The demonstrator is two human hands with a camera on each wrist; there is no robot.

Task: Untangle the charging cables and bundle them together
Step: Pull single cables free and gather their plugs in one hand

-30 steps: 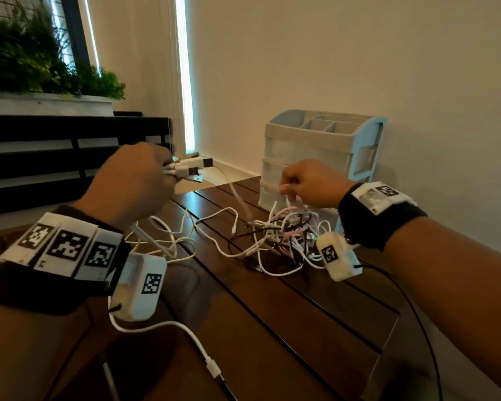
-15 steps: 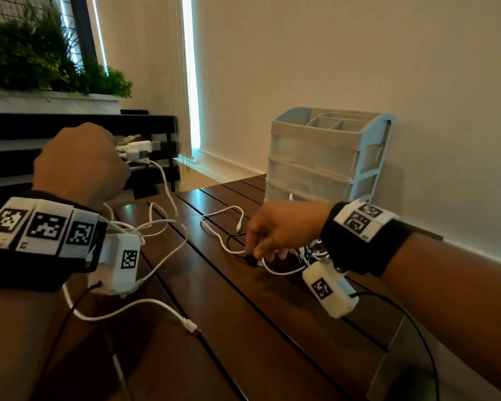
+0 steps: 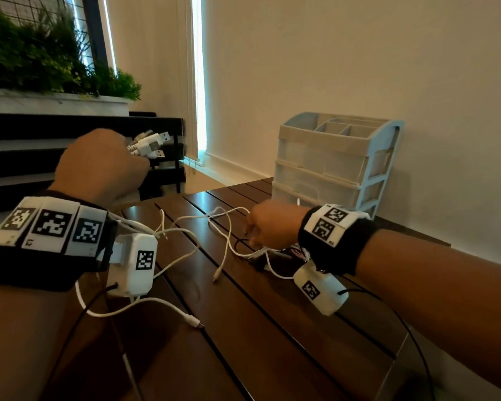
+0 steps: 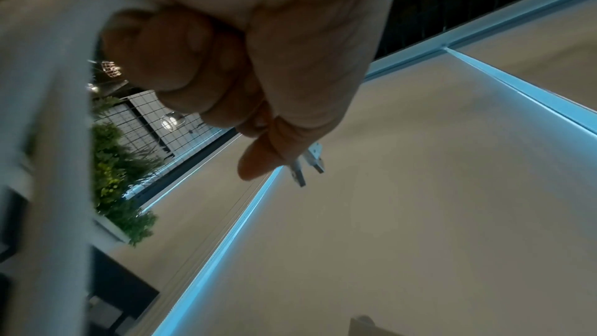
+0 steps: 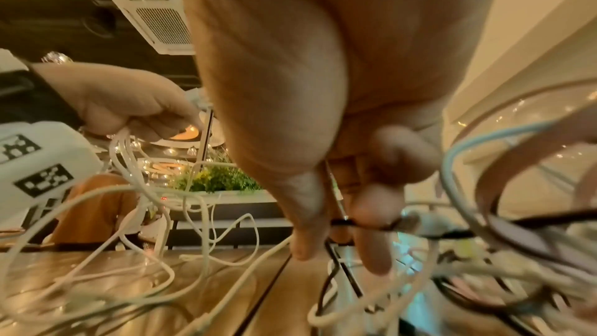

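White charging cables (image 3: pixel 185 250) are trailing across the dark slatted wooden surface (image 3: pixel 243 328), and their USB plugs (image 3: pixel 152 144) are sticking out of the left hand (image 3: pixel 99 166), which is raised above the surface's left side. That hand's grip is clenched around the gathered cable ends; in the left wrist view the curled fingers (image 4: pixel 193 65) are wrapping the bundle, with metal plug tips (image 4: pixel 307 162) poking out beyond the thumb. From the fist, several white strands are hanging down and looping over the wood.

Lower and to the right, the right hand (image 3: pixel 272 224) is sitting on a tangle of cables (image 3: pixel 281 254), white, black and pinkish ones knotted together just in front of the pale plastic drawer organiser (image 3: pixel 330 163) that is standing against the wall. In the right wrist view the thumb and fingertips (image 5: pixel 371 247) are pinching a thin black cable (image 5: pixel 342 222) at the tangle's edge, so this grip is grasping that cable.

One loose white cable end (image 3: pixel 193 321) is lying near the surface's front, apart from both hands.
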